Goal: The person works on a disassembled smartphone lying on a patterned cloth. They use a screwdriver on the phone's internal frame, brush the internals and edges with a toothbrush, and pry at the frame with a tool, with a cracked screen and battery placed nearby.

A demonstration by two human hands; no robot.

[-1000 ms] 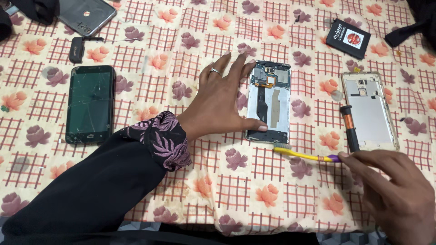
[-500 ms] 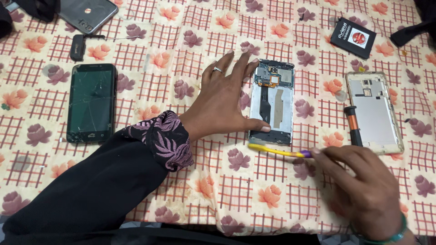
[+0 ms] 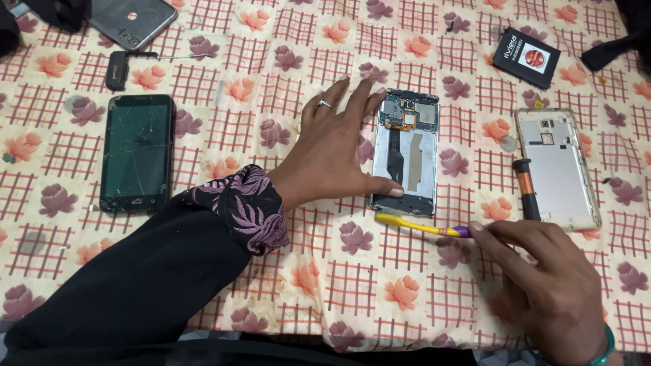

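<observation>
- Phone (image 3: pixel 407 152) lies open on the cloth (image 3: pixel 271 41), insides showing, under the spread left hand (image 3: pixel 339 152), which presses but grips nothing.
- Right hand (image 3: pixel 542 285) pinches a yellow tool (image 3: pixel 420 226) just below it.
- A slip could scratch the bare parts.
- Nearby screwdriver (image 3: pixel 527 190) could roll.

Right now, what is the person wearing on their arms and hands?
The left hand is bare except for a silver ring on one finger. Its arm has a long black sleeve ending in a cuff with a purple leaf pattern. The right hand is bare, with a green bangle at the wrist.
</observation>
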